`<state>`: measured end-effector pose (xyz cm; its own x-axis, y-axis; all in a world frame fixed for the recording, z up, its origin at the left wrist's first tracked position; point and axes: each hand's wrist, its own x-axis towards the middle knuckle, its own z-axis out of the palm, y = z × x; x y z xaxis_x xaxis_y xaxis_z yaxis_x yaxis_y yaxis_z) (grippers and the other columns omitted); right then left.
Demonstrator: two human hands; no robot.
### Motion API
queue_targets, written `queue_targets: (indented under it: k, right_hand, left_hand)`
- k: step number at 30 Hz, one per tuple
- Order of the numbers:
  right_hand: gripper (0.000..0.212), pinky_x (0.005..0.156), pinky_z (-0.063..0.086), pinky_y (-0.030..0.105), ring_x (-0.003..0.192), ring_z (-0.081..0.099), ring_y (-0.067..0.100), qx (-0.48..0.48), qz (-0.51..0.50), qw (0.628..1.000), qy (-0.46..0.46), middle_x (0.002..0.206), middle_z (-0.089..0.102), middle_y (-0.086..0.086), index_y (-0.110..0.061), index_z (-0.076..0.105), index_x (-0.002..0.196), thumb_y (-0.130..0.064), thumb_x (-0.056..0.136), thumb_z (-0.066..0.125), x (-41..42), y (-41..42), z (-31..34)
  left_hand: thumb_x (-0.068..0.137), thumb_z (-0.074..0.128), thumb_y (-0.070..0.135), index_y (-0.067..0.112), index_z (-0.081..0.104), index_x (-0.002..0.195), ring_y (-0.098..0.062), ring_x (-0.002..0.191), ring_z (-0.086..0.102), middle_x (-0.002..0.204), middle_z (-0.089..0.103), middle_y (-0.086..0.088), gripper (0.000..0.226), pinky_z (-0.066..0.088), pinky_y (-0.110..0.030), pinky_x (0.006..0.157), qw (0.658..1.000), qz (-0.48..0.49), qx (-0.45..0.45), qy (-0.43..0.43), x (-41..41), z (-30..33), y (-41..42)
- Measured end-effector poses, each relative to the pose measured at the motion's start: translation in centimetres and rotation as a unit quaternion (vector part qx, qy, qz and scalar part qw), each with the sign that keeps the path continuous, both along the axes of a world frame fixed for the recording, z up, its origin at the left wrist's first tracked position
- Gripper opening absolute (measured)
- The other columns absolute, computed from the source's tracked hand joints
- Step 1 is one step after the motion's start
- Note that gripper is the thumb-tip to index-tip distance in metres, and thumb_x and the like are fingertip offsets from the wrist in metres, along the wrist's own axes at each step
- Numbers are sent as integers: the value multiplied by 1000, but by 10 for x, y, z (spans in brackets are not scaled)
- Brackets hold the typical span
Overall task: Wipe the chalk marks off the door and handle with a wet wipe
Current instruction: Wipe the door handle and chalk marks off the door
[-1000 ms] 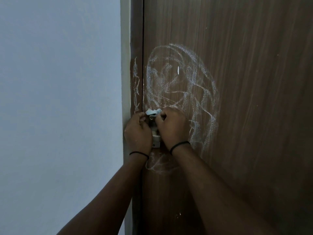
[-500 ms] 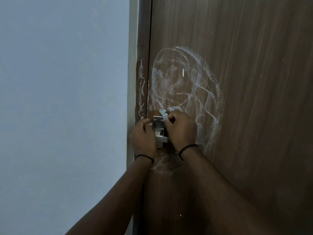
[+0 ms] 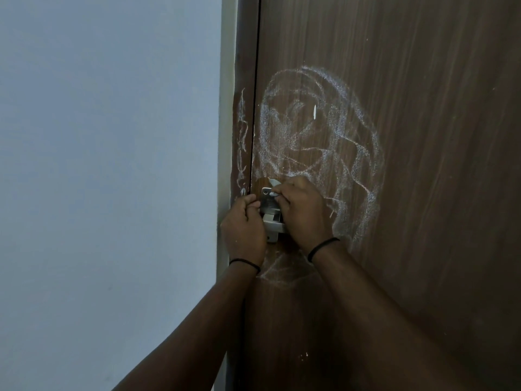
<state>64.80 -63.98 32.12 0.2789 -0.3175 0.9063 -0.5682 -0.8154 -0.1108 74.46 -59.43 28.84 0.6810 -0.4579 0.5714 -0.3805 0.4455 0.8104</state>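
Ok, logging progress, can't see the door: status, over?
Right hand pinching wet wipe at metal handle plate. Left hand curled at door edge, grip unclear. Chalk scribble above mostly unwiped. Nothing in the way.

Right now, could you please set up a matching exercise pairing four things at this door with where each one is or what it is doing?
Things:
1. wet wipe
2. left hand
3. metal handle plate
4. chalk scribble

Places or states:
A. rests at the door's edge, holding nothing visible
B. spread over the wood above the hands
C. pinched in the right hand
D. between the two hands

Pairs: 1-C, 2-A, 3-D, 4-B
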Motion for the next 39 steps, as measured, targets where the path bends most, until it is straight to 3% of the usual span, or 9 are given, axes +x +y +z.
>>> queue_targets:
  k: [3,7,13,19,23,26,29,33,39]
  right_hand:
    - [8,59,54,40,73,60,27,-63,-8,998,6,84,64,11,-2,74,89,-2,87,67,0,-1,-3]
    - [13,70,56,37,82,65,27,-110,16,993,27,92,71,10,-5,75,94,-3,86,65,0,-2,-2]
    - [23,83,50,32,92,63,24,46,40,972,228,96,76,4,-18,80,99,-4,87,67,4,0,10]
    - [15,73,55,40,78,65,30,-20,0,998,60,86,74,11,-8,77,82,2,81,65,-11,1,15]
    - [10,70,51,36,83,62,30,-46,8,993,110,84,73,10,-5,77,81,2,80,71,3,7,19]
    - [17,78,49,31,79,64,25,-33,63,975,208,82,74,11,-2,78,80,8,82,65,6,10,19]
    - [25,89,47,28,101,62,20,54,-13,967,249,107,74,-1,-19,80,100,-4,90,63,-4,7,22]
    - [22,88,55,29,96,68,17,200,-40,963,177,107,75,1,-20,80,97,-4,88,68,-20,2,24]
    - [31,84,46,27,102,58,20,164,53,977,128,107,74,1,-20,79,104,0,93,57,-2,15,12]
  left_hand:
    - [97,44,5,9,69,113,-20,101,67,107,72,-7,30,55,-43,92,1000,-4,-4,12,2,0,-2]
    - [97,44,7,11,69,112,-19,98,68,105,73,-5,30,56,-42,89,1000,-4,-12,21,1,-2,-5]
    - [100,41,14,14,69,114,0,88,64,101,70,3,31,50,-10,76,999,15,-27,35,2,-6,-8]
    - [96,30,46,18,65,115,-12,90,69,95,73,2,49,58,-40,82,997,-16,-54,59,-2,-8,-8]
    - [91,27,62,18,67,113,-12,89,70,92,74,3,63,58,-44,84,993,-26,-66,93,-3,-8,-9]
    - [93,27,61,23,68,110,-15,94,70,96,74,0,59,56,-45,87,992,-42,-63,97,0,-10,-6]
    - [100,28,52,26,63,111,-13,94,69,96,73,-1,45,56,-44,87,994,-45,-47,91,-1,-13,-3]
    - [104,28,42,15,64,118,-13,93,69,97,72,-2,47,56,-42,88,995,-39,-37,87,-3,-17,-4]
    - [98,30,53,19,67,113,-16,95,69,98,74,-3,52,56,-46,88,993,-40,-49,104,-4,-18,-4]
